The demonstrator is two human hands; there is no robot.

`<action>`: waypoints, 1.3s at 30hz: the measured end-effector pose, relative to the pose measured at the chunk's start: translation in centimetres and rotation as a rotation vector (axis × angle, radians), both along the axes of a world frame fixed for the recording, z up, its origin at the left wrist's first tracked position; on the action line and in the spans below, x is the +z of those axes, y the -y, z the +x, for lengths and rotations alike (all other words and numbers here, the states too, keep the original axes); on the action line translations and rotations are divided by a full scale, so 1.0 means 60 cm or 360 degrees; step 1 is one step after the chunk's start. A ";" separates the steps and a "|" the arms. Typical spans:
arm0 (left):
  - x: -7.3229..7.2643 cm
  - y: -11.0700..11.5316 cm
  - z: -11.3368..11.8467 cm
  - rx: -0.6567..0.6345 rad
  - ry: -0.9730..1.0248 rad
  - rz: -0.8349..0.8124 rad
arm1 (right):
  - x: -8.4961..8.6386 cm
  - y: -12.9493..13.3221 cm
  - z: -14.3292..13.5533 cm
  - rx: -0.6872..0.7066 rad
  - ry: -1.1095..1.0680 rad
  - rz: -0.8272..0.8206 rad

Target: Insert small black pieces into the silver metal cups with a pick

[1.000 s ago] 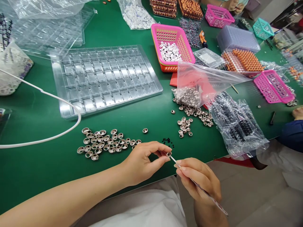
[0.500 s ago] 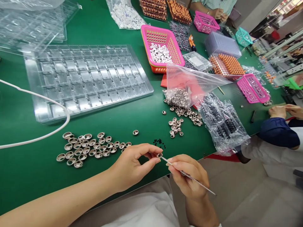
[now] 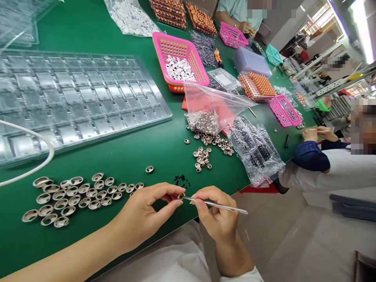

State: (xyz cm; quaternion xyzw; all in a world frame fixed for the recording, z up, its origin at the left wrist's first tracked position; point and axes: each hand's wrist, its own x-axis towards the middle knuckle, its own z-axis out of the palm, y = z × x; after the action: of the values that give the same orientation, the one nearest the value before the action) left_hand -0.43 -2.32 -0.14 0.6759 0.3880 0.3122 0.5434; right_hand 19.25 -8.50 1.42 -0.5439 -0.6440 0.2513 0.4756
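Note:
Between the thumb and forefinger of my left hand is a small silver metal ring-shaped part, mostly covered by the fingertips. My right hand grips slim metal tweezers, their tip touching or just inside the ring part. Several small black pieces lie on the table just beyond my fingers. To the left, many similar silver ring parts are spread in a loose group, each with an opening. One more ring part sits alone above my left hand.
A clear compartment tray lies at the left, with a white cable across its corner. Ahead stand a pink basket of white pieces and a bag of rings. Wrapped black parts lie right. Co-workers' hands are farther right.
The view has turned right, so the table things appear farther left. The tweezers have rolled to show their broad side and lie flatter; both hands stay together at the ring part.

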 end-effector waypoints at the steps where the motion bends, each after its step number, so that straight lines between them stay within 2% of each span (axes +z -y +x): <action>1: 0.000 0.000 0.000 0.0001 0.0006 0.0003 | 0.000 0.000 0.000 0.0001 -0.0002 -0.0011; 6: -0.001 0.000 0.001 -0.0002 0.0025 -0.0010 | -0.001 0.004 0.002 0.0044 0.0001 -0.0037; 15: 0.016 -0.007 0.005 -0.0062 0.0046 -0.0101 | 0.000 0.011 0.009 0.0035 0.0034 -0.0037; 29: 0.014 -0.006 0.004 -0.0063 0.0045 -0.0136 | -0.004 0.014 0.010 0.0001 0.0028 -0.0029; 39: 0.014 -0.007 0.006 -0.0106 0.0083 -0.0290 | 0.003 0.017 0.014 -0.0023 -0.0100 0.0232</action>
State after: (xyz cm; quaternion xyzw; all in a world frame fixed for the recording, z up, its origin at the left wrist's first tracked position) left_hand -0.09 -1.91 0.67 0.6278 0.3779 0.2749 0.6225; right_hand 20.12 -9.52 1.58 -0.5044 -0.6414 0.2171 0.5357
